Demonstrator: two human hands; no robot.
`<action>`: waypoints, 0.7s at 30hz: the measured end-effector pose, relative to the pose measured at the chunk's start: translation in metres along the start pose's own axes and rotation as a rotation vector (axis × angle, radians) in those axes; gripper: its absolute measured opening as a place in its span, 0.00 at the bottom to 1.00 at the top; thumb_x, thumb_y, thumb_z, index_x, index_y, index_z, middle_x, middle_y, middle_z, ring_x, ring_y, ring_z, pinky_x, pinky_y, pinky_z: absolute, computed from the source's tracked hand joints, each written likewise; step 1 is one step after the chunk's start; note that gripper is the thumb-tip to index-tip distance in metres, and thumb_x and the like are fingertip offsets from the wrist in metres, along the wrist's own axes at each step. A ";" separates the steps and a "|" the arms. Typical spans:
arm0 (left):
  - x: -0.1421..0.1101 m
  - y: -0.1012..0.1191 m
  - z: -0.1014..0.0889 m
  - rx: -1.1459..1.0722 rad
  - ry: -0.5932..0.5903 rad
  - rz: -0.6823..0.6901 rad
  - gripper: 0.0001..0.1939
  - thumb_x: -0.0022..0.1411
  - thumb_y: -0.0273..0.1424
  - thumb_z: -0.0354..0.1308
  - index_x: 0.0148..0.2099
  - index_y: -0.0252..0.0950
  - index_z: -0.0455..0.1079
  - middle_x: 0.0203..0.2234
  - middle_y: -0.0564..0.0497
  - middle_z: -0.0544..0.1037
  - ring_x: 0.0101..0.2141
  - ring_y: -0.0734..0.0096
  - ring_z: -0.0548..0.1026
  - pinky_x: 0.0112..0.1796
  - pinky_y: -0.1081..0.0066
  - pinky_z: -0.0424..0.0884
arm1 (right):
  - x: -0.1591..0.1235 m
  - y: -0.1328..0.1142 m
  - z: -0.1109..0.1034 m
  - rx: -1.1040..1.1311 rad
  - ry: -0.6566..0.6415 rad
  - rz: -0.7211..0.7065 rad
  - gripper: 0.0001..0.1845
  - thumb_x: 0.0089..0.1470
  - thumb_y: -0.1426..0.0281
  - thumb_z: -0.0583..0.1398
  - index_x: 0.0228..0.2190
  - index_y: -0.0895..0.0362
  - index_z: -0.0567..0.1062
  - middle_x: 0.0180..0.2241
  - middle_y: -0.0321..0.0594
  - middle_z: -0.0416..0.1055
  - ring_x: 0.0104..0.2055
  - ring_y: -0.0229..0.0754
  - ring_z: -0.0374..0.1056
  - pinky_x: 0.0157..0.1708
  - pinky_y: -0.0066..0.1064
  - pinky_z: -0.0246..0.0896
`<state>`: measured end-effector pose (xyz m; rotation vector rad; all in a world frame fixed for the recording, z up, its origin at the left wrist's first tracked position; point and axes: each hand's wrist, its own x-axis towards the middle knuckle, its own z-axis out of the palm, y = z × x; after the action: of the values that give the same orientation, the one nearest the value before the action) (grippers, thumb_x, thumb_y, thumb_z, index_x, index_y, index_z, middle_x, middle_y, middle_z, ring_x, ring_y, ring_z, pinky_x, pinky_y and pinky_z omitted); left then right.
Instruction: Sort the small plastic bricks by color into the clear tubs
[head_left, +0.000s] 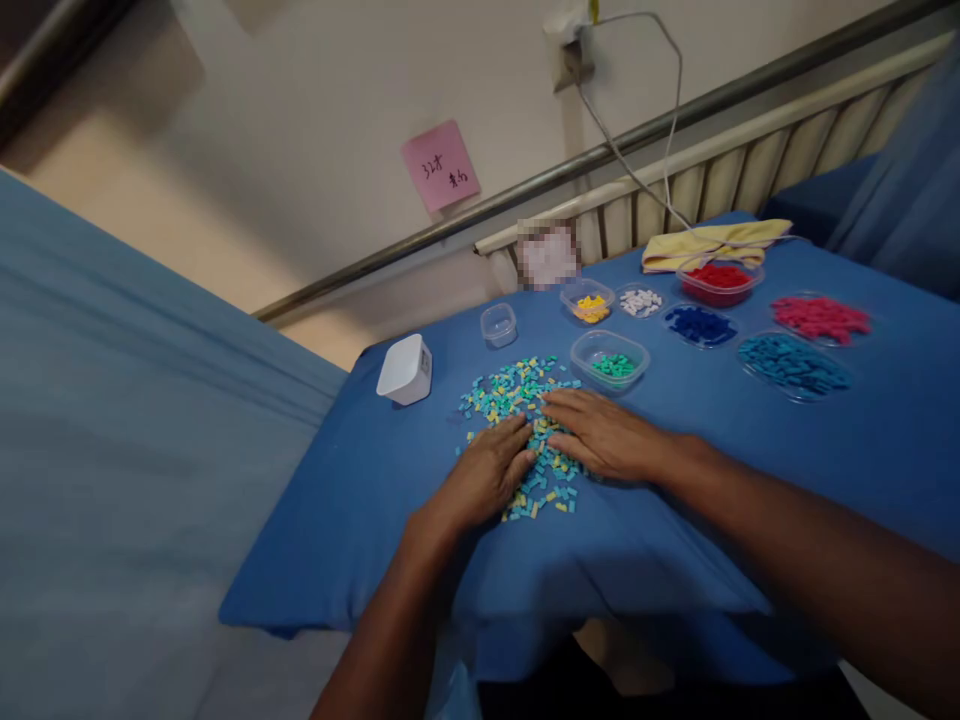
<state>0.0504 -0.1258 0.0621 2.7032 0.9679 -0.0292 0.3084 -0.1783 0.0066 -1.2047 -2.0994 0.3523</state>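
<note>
loose mix of little teal, green and yellow pieces [517, 385] scattered near the middle of the blue-covered bench [360, 500], left hand [491, 465] and right hand [592, 430] both unclenched, palms down on them

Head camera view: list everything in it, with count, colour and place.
Sheet: one, blue, under everything below it
Loose pieces: many, teal, green, yellow, sheet centre
Containers: eight, clear, far side and right
Contained pieces: many; yellow, white, green, dark blue, red, pink, teal; seven containers
White box: one, left
Cloth: one, yellow, behind red pieces
Note: one, pink, wall
Pixelated patch: one, pinkish, by radiator
Wall: one, pale, behind
Rail: one, grey, along wall
Radiator: one, cream, back right
Socket: one, pale, top
Cable: white, from socket, count unclear
Curtains: light blue left, darker blue right
Clothing: black, bottom edge
Hands: two, bare, over loose pieces
</note>
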 end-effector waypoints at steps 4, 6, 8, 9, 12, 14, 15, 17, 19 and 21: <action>-0.021 -0.004 -0.008 -0.023 0.040 -0.017 0.27 0.82 0.45 0.46 0.70 0.42 0.74 0.69 0.44 0.74 0.71 0.56 0.70 0.71 0.50 0.65 | -0.005 -0.007 0.013 0.009 -0.176 -0.007 0.35 0.73 0.49 0.56 0.71 0.54 0.71 0.73 0.53 0.64 0.76 0.60 0.58 0.76 0.59 0.50; -0.017 -0.012 -0.010 -0.022 0.114 -0.063 0.26 0.82 0.44 0.46 0.67 0.39 0.77 0.67 0.42 0.76 0.69 0.56 0.72 0.70 0.52 0.67 | -0.005 -0.009 0.011 0.053 -0.190 -0.061 0.34 0.75 0.49 0.55 0.71 0.53 0.71 0.73 0.51 0.65 0.76 0.57 0.59 0.77 0.57 0.50; -0.006 -0.022 -0.008 -0.009 0.192 -0.110 0.25 0.81 0.42 0.47 0.66 0.37 0.77 0.67 0.40 0.76 0.69 0.55 0.72 0.70 0.53 0.68 | -0.003 -0.008 0.007 0.094 -0.155 -0.095 0.31 0.76 0.51 0.53 0.69 0.53 0.74 0.71 0.50 0.69 0.74 0.55 0.63 0.75 0.54 0.54; 0.001 -0.026 -0.006 0.003 0.220 -0.120 0.25 0.81 0.41 0.47 0.67 0.36 0.77 0.68 0.39 0.75 0.70 0.55 0.71 0.70 0.52 0.67 | -0.002 -0.006 0.005 0.106 -0.124 -0.096 0.30 0.76 0.52 0.53 0.68 0.53 0.75 0.69 0.50 0.71 0.73 0.55 0.65 0.74 0.54 0.57; 0.021 -0.035 0.001 0.045 0.219 -0.109 0.27 0.81 0.41 0.47 0.71 0.35 0.72 0.73 0.39 0.68 0.73 0.54 0.66 0.73 0.50 0.62 | 0.000 0.004 0.005 0.095 -0.046 -0.043 0.29 0.76 0.52 0.53 0.65 0.53 0.78 0.68 0.51 0.73 0.72 0.57 0.66 0.73 0.58 0.59; 0.027 -0.037 0.005 0.062 0.169 -0.104 0.28 0.81 0.42 0.47 0.73 0.34 0.69 0.74 0.38 0.65 0.75 0.52 0.62 0.74 0.48 0.60 | -0.001 0.010 0.007 0.073 -0.033 -0.007 0.30 0.75 0.50 0.54 0.66 0.53 0.77 0.70 0.52 0.70 0.73 0.60 0.64 0.73 0.61 0.57; 0.026 -0.038 0.007 0.066 0.145 -0.108 0.29 0.81 0.42 0.47 0.74 0.34 0.69 0.75 0.37 0.64 0.75 0.52 0.61 0.74 0.48 0.59 | -0.002 0.012 0.008 0.065 -0.031 0.003 0.31 0.75 0.50 0.54 0.66 0.53 0.77 0.71 0.52 0.69 0.74 0.60 0.63 0.73 0.62 0.57; 0.017 -0.040 0.009 0.068 0.117 -0.119 0.30 0.81 0.43 0.46 0.74 0.32 0.68 0.75 0.36 0.63 0.75 0.51 0.60 0.74 0.48 0.59 | -0.003 0.013 0.010 0.066 -0.024 0.003 0.31 0.75 0.50 0.54 0.66 0.53 0.77 0.71 0.51 0.68 0.74 0.61 0.63 0.73 0.63 0.57; 0.003 -0.041 0.010 0.071 0.121 -0.138 0.30 0.81 0.42 0.46 0.74 0.32 0.68 0.74 0.35 0.64 0.75 0.51 0.62 0.73 0.48 0.61 | -0.002 0.012 0.011 0.085 -0.008 -0.004 0.29 0.75 0.50 0.53 0.65 0.51 0.79 0.69 0.50 0.71 0.73 0.60 0.65 0.72 0.63 0.58; -0.014 -0.041 0.009 0.070 0.127 -0.146 0.30 0.81 0.42 0.46 0.74 0.33 0.69 0.73 0.36 0.66 0.74 0.51 0.64 0.73 0.48 0.62 | -0.001 0.010 0.010 0.109 0.006 -0.001 0.28 0.76 0.51 0.53 0.63 0.52 0.80 0.67 0.50 0.74 0.71 0.60 0.67 0.71 0.62 0.60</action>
<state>0.0146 -0.1063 0.0447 2.7198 1.2221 0.0828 0.3083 -0.1727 -0.0062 -1.1395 -2.0485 0.4561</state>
